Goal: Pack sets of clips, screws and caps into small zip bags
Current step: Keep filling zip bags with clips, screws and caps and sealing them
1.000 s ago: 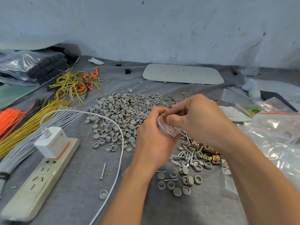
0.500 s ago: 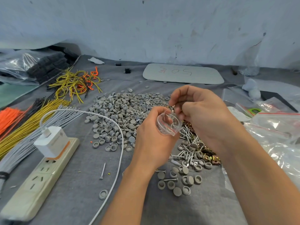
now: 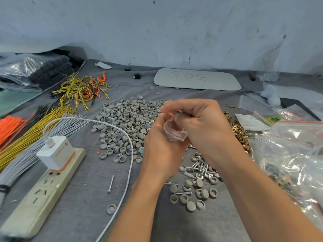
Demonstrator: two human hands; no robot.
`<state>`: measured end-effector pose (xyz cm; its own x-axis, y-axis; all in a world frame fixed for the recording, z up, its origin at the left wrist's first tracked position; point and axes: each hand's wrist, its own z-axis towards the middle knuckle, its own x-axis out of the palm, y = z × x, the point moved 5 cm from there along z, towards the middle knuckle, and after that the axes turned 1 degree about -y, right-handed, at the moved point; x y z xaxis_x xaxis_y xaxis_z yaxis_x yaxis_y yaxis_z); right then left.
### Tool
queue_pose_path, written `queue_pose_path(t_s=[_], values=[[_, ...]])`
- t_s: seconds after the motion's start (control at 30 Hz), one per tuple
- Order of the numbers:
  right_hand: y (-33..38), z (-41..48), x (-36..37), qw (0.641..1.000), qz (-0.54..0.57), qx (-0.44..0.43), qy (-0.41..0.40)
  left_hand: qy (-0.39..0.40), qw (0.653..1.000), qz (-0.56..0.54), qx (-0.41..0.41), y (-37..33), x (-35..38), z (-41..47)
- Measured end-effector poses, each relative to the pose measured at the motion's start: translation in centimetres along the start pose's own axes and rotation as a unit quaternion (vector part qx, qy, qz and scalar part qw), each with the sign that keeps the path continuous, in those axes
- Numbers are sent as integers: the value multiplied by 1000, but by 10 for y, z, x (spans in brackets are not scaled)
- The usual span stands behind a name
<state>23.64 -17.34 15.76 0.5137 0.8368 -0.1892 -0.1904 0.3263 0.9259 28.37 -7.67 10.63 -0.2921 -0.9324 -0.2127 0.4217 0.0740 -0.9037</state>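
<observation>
My left hand (image 3: 157,147) holds a small clear zip bag (image 3: 174,131) with a red seal line, its mouth turned up towards my right hand. My right hand (image 3: 201,126) hovers just above the bag with fingers curled, pinching small metal parts, seemingly screws, at the fingertips; what exactly it holds is partly hidden. A big heap of grey caps (image 3: 125,123) lies behind the hands. Silver screws (image 3: 202,167) and more caps (image 3: 194,193) lie below the hands. Brass clips (image 3: 239,133) form a pile to the right.
A white power strip (image 3: 42,193) with a charger (image 3: 56,152) and white cable (image 3: 129,154) lies at the left. Bundles of yellow, grey and orange wires (image 3: 35,130) lie further left. Large clear plastic bags (image 3: 293,154) fill the right side. A grey plate (image 3: 197,79) lies at the back.
My right hand lifted away from the bag's mouth, then came back down to it with its fingers curled. The bag, held open round before, now looks crumpled in my left hand.
</observation>
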Motion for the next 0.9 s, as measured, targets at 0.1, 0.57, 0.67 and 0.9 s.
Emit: queue_pose_path(t_s=[0.1,0.57,0.67,0.9], values=[[-1,-1,2,1000,20,17,8,4,1000,12,5,0,0,0],[-42,13,-47,984,-123,73,-111,-48,998,-34,10,5,-6,1],[-68,4,-33,973,-186,136,4,-40,998,-46,18,0,-10,6],[-61,-7,-13,950,247,157,113,92,988,-126,9,-19,-8,9]])
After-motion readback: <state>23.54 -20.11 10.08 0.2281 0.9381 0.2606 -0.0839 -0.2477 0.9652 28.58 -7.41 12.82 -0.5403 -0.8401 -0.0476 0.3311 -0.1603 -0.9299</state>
